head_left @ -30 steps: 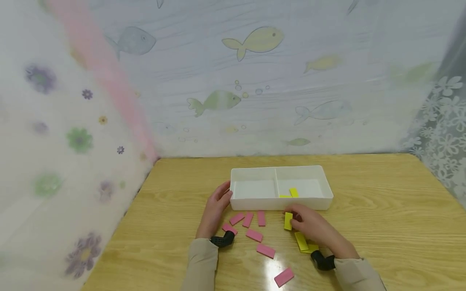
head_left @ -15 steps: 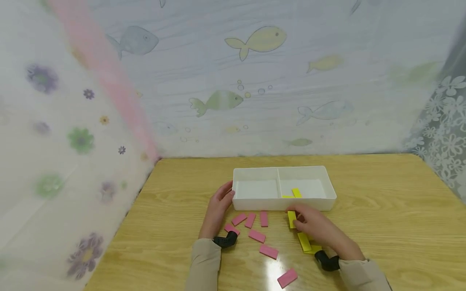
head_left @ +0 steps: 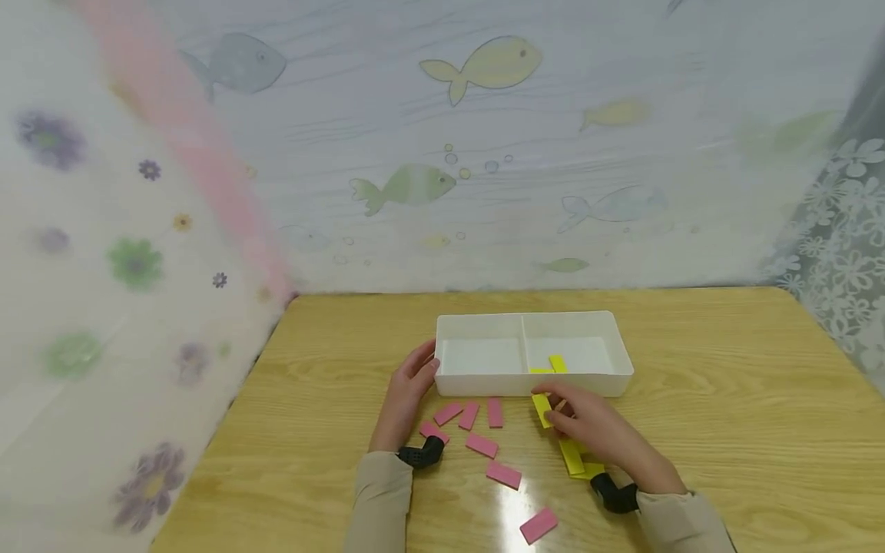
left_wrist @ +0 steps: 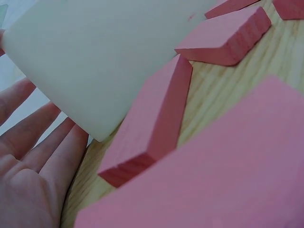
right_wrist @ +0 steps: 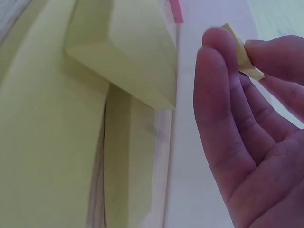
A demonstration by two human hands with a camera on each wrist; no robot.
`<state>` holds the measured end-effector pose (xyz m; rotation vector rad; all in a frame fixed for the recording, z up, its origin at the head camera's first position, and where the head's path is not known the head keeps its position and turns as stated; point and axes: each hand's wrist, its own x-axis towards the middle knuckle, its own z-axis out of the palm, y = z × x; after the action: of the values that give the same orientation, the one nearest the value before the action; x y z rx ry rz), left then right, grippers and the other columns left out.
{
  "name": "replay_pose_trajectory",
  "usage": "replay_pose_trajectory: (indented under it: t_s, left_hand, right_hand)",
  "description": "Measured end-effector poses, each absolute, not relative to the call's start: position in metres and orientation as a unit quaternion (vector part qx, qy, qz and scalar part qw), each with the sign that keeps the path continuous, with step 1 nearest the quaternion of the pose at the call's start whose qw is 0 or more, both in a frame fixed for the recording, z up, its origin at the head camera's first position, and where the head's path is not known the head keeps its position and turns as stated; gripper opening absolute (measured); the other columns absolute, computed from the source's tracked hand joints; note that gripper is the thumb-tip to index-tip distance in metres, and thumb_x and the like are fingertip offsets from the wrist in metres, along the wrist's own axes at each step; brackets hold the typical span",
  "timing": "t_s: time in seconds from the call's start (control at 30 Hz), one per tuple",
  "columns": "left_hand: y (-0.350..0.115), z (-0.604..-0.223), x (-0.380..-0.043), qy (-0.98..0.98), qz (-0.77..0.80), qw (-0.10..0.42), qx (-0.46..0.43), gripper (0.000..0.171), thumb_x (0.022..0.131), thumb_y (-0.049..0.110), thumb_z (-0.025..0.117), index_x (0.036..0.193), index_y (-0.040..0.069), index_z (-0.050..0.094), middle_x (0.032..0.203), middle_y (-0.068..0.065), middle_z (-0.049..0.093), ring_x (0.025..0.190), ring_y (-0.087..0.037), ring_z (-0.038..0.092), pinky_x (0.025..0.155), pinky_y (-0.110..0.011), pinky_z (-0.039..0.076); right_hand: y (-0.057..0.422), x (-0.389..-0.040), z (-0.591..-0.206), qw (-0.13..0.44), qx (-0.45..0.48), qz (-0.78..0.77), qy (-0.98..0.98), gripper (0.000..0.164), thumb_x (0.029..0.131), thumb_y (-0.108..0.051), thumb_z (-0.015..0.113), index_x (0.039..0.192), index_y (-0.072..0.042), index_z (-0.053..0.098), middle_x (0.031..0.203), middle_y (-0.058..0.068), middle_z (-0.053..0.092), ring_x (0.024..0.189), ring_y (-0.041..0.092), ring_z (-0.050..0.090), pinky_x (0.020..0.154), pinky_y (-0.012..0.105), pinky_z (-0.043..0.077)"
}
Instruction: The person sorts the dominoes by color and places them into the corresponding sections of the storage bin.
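My right hand [head_left: 594,422] pinches a yellow block [head_left: 541,412] between thumb and fingertips, just in front of the white two-compartment box [head_left: 532,385]. The right wrist view shows this small yellow block [right_wrist: 243,59] tilted in the fingers. Under that hand, several yellow blocks [head_left: 571,458] lie overlapping on the table. Two more yellow blocks [head_left: 558,363] show in the box's right compartment. My left hand [head_left: 401,395] rests at the box's left end, its fingers extended along the wall. In the left wrist view these fingers [left_wrist: 71,152] reach partly behind the white wall [left_wrist: 95,61].
Several pink blocks [head_left: 482,445] lie scattered on the wooden table [head_left: 311,476], between the hands and in front of the box. One pink block [head_left: 538,525] lies nearest the viewer. A fish-patterned curtain [head_left: 387,253] hangs behind the table's far edge.
The yellow block in my right hand has tilted, its top leaning left, and has moved slightly left and toward the box. My left hand stays at the box's end. The head view shifted slightly.
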<state>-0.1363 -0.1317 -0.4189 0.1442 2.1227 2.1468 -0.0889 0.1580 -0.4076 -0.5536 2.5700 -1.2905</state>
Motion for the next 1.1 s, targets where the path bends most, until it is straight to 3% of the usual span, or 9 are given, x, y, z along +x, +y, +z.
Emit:
replay_pose_trajectory:
  t_s: [0.17, 0.33, 0.83, 1.1]
  left_hand:
    - [-0.131, -0.429, -0.145, 0.697, 0.713, 0.057, 0.048, 0.048, 0.090, 0.030, 0.053, 0.134, 0.014, 0.041, 0.135, -0.005, 0.041, 0.122, -0.017, 0.038, 0.099, -0.037, 0.032]
    - [-0.128, -0.444, -0.153, 0.699, 0.712, 0.045, 0.049, 0.044, 0.090, 0.031, 0.052, 0.132, 0.019, 0.044, 0.132, 0.000, 0.044, 0.120, -0.013, 0.041, 0.098, -0.036, 0.033]
    - [-0.132, -0.444, -0.148, 0.699, 0.713, 0.031, 0.054, 0.045, 0.091, 0.029, 0.051, 0.133, 0.016, 0.042, 0.133, -0.001, 0.043, 0.123, -0.016, 0.038, 0.099, -0.036, 0.032]
    - [-0.135, -0.443, -0.149, 0.704, 0.708, 0.037, 0.045, 0.044, 0.090, 0.032, 0.052, 0.132, 0.021, 0.044, 0.132, 0.002, 0.044, 0.121, -0.014, 0.039, 0.098, -0.035, 0.033]
  right_hand:
    - [0.160, -0.089, -0.408, 0.085, -0.195, -0.411, 0.887, 0.043, 0.085, -0.012, 0.058, 0.127, -0.015, 0.048, 0.095, -0.001, 0.054, 0.077, 0.012, 0.052, 0.066, 0.026, 0.046]
    - [0.164, -0.089, -0.406, 0.072, -0.189, -0.404, 0.892, 0.047, 0.082, -0.014, 0.063, 0.127, -0.015, 0.048, 0.088, -0.001, 0.053, 0.072, 0.010, 0.053, 0.063, 0.025, 0.046]
    - [0.163, -0.087, -0.393, 0.040, -0.180, -0.415, 0.891, 0.048, 0.087, -0.019, 0.057, 0.132, -0.016, 0.040, 0.088, -0.002, 0.051, 0.072, 0.011, 0.052, 0.059, 0.023, 0.046]
    - [0.166, -0.091, -0.384, -0.007, -0.168, -0.427, 0.889, 0.048, 0.087, -0.023, 0.058, 0.131, -0.015, 0.041, 0.090, 0.000, 0.051, 0.074, 0.011, 0.054, 0.061, 0.024, 0.046]
